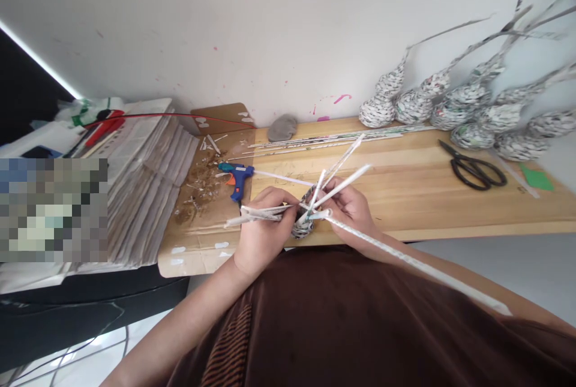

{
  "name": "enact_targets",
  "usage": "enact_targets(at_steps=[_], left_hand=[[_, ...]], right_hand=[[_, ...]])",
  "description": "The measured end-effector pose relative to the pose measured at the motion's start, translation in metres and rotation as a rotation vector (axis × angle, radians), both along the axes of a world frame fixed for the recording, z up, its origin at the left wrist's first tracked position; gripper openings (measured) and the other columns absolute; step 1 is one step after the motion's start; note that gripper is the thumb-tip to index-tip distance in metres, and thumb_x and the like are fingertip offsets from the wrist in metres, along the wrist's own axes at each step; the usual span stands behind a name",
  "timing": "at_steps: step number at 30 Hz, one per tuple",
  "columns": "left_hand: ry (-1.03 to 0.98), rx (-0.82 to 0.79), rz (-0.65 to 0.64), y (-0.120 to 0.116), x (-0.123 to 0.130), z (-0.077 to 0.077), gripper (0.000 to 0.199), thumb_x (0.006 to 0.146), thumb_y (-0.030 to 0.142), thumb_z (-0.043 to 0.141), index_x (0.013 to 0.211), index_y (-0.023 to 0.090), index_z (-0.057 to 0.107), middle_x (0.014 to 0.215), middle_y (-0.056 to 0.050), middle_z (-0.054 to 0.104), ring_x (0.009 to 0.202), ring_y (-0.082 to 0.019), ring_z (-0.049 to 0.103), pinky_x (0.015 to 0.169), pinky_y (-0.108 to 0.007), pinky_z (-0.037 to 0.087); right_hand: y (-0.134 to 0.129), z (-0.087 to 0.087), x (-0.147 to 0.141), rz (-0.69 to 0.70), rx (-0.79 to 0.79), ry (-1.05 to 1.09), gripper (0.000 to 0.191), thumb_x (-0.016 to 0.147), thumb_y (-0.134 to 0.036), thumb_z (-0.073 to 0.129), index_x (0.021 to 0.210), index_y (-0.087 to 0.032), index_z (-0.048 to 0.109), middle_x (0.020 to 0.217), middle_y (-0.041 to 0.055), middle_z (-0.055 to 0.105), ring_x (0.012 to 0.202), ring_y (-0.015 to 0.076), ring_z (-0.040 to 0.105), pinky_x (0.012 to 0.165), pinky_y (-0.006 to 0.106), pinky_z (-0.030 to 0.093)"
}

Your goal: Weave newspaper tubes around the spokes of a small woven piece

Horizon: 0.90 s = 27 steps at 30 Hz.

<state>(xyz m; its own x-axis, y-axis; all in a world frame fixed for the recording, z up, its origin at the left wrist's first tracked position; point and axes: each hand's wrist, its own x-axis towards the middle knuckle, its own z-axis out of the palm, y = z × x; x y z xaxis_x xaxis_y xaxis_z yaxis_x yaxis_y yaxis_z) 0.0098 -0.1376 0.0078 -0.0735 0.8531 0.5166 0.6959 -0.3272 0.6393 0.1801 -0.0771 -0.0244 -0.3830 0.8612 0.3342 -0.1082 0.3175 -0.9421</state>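
Right of the blue hot-glue gun (243, 182), the left hand (264, 226) and right hand (350, 207) pinch rolled-paper spokes (345, 184) of a woven paper vessel (303, 230), presumably light, springy, crease-prone, best gripped below those spokes.

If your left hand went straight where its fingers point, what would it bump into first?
Probably the woven piece, right by the left hand's fingertips. The right hand looks next beyond it, though depth is hard to judge.

The glue gun (242, 178), scissors (459, 161) and woven paper forms (377, 112) show a craft workspace, possibly in a home.
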Motion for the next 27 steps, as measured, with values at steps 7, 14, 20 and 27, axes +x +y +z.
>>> enact_targets(at_steps=[7, 14, 20, 27], left_hand=[[0.143, 0.001, -0.05, -0.004, -0.005, -0.001, 0.016, 0.087, 0.008, 0.06, 0.088, 0.021, 0.07, 0.089, -0.003, 0.07, 0.083, -0.015, 0.067, 0.076, -0.025, 0.053], [0.285, -0.012, -0.126, -0.007, -0.01, -0.001, 0.012, 0.092, 0.015, 0.059, 0.093, 0.021, 0.069, 0.101, -0.005, 0.069, 0.09, -0.017, 0.066, 0.08, -0.027, 0.053], [0.251, -0.004, -0.14, -0.007, -0.008, 0.003, 0.01, 0.093, 0.017, 0.061, 0.089, 0.02, 0.069, 0.097, -0.005, 0.069, 0.088, -0.016, 0.067, 0.078, -0.026, 0.053], [0.262, -0.038, -0.205, -0.011, -0.005, 0.012, 0.012, 0.096, 0.018, 0.057, 0.093, 0.019, 0.069, 0.101, -0.007, 0.069, 0.096, -0.018, 0.067, 0.084, -0.029, 0.053]], right_hand=[[-0.003, -0.017, 0.0, 0.015, -0.046, 0.022, 0.014, 0.085, -0.031, 0.075, 0.094, -0.02, 0.074, 0.093, 0.0053, 0.076, 0.084, 0.0196, 0.073, 0.075, 0.031, 0.062], [-0.007, -0.01, 0.004, 0.015, -0.042, 0.035, 0.011, 0.079, -0.029, 0.081, 0.089, -0.025, 0.081, 0.098, 0.0059, 0.078, 0.092, 0.0256, 0.075, 0.08, 0.037, 0.063], [-0.008, -0.003, 0.008, 0.011, 0.307, -0.084, 0.033, 0.079, -0.027, 0.084, 0.111, -0.028, 0.078, 0.107, 0.0059, 0.077, 0.096, 0.0226, 0.074, 0.089, 0.035, 0.062], [-0.011, -0.001, 0.013, -0.055, 0.501, -0.201, 0.032, 0.088, -0.023, 0.074, 0.12, -0.026, 0.074, 0.104, 0.0084, 0.074, 0.094, 0.0197, 0.073, 0.086, 0.032, 0.062]])
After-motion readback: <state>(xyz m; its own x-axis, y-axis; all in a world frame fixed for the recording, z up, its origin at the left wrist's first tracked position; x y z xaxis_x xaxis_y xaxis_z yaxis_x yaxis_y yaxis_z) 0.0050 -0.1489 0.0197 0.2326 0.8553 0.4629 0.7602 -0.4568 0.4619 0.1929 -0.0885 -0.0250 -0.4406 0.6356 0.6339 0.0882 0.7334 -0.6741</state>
